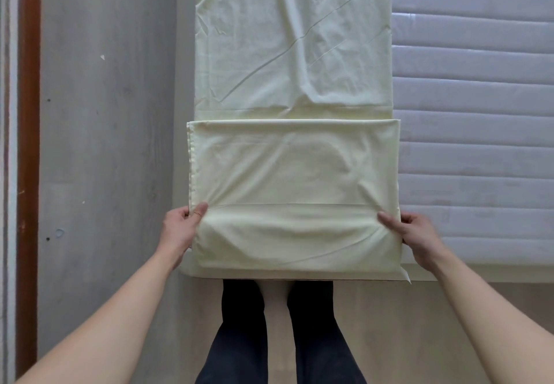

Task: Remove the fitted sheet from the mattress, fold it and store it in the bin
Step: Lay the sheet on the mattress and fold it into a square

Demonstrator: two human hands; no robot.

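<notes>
Both forearms reach forward from the bottom corners, and between them I see my legs in dark trousers (278,332) standing on the pale floor (419,323) at the near edge of the mattress (473,113). My left hand (180,230) is clamped on the left side of the fitted sheet (293,173), thumb lying on top of the cloth and the fingers tucked under. My right hand (419,236) grips the right side the same way, thumb on top. The two hands are well apart, one at each side of the folded part.

The sheet is pale yellow and lies as a long narrow band on the left part of the mattress. Its long axis runs straight away from me, from the near edge of the mattress up past the top of the view. The near end is doubled over into a thicker block, its fold line running left to right across the band. That block sits a little wider than the band beyond it. To the right, the grey quilted mattress top is bare. To the left stands a grey wall (105,143) with a brown strip (28,143) beside it.
</notes>
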